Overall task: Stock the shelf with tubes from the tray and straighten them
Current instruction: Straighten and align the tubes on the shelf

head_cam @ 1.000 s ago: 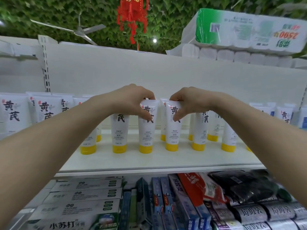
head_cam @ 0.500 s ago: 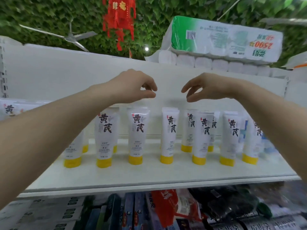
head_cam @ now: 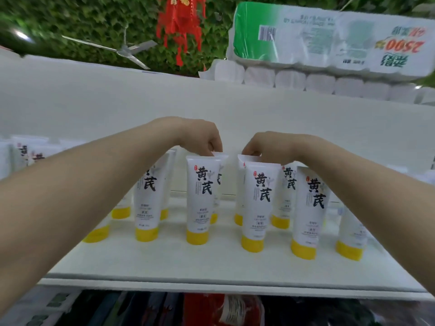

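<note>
Hands (head_cam: 202,137) pinching back-row tubes (head_cam: 220,177)

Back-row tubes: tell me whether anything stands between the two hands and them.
The front-row tubes stand before the back-row tubes on the shelf, but both hands come in over them. The left hand and right hand already pinch back-row tube tops, so nothing visible blocks them.

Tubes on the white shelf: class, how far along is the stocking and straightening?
Done: a front row of tubes stands upright on yellow caps along the shelf. In hand: the left hand and right hand each pinch the top of a back-row tube. Left: the tray is out of view, so remaining stock is unknown.
</note>
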### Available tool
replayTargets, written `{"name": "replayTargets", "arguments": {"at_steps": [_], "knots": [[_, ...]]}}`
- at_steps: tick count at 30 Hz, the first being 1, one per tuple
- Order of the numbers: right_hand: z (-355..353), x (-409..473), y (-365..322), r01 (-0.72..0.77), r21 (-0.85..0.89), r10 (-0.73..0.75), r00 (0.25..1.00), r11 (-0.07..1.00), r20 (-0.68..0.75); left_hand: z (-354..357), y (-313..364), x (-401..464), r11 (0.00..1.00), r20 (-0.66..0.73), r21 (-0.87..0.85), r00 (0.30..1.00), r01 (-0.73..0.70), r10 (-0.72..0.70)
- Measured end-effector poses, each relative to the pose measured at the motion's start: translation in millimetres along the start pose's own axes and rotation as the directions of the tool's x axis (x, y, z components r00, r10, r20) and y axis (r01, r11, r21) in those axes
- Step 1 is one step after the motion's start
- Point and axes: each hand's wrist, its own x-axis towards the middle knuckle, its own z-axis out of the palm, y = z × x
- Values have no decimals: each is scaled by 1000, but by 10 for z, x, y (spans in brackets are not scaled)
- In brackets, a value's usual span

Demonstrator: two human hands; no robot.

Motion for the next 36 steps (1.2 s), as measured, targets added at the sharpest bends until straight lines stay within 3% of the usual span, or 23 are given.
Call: {"name": "replayTargets", "arguments": {"at_steps": [23,26,29,31,33,36], "knots": [[-27,115,-103,-13,153,9,999,988,31,51,-119,-231,1000,-58,-17,998,20,-21],[-76,2,-77,-30,227,45,997,973,-65,45,-121,-313,997,-200,-72,980,-4,-11],[-126,-160,-65,9,258,49,975,966,-219,41,-80,-481,983,-461,-158,887,-96,13],[-160,-303,-106,26,255,41,966,967,-254,62,-10,-623,961,-532,-223,846,-161,18],[-179,-445,-168,13,259,49,971,966,-233,88,71,-760,951,-480,-265,877,-162,16],[-182,-624,-257,-35,278,71,990,960,-120,128,168,-924,970,-295,-232,956,-75,4]]}}
